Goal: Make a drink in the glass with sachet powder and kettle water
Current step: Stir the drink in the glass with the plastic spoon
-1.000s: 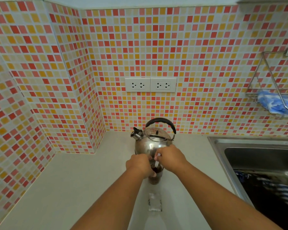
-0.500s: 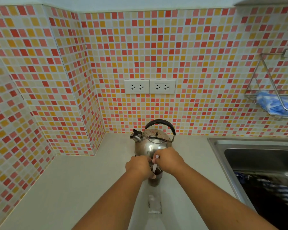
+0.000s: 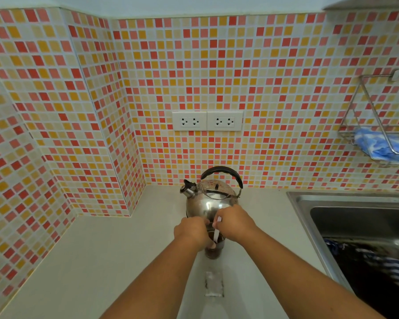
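Since a second ago, barely shifted: both hands kept over the glass, white strip raised slightly between them. Right-hand fingers pinched shut on the sachet, a narrow white strip hanging down into the glass mouth. Left-hand fingers curled together at the strip's top edge; whether gripping the strip or the rim, cannot tell. Left hand and right hand nearly touching above the glass, hiding most of its rim. Glass upright on the counter, dark brown contents visible low inside. Just behind it, touching or nearly so, a shiny steel kettle, black handle up, spout to the left. Nearer the camera, a small clear packet flat on the counter. Steel sink to the right, dark cloth inside. Wire rack with blue cloth on the tiled wall; twin sockets above the kettle.
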